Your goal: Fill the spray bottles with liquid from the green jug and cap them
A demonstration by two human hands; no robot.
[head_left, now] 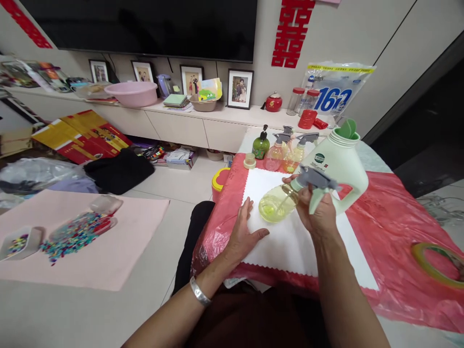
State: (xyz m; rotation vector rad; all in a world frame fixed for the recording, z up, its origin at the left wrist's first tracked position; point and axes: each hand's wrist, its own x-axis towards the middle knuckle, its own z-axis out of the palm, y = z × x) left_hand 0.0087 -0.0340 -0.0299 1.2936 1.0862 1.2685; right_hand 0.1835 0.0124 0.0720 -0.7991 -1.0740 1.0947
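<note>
My right hand grips a clear spray bottle by its neck, just under the grey trigger head. The bottle is tilted, with some yellow-green liquid pooled at its bottom. My left hand hangs beside the bottle's base, fingers spread and holding nothing. Below both lies a white cloth with a scalloped edge. Right behind my right hand stands a large pale green jug with a green piece in its open mouth. A small pale cap sits at the cloth's far left corner.
Behind the cloth stand a green pump bottle, a pink spray bottle and other spray bottles. Red plastic sheeting covers the table, with a tape roll at right. Colourful beads lie on a pink surface at left.
</note>
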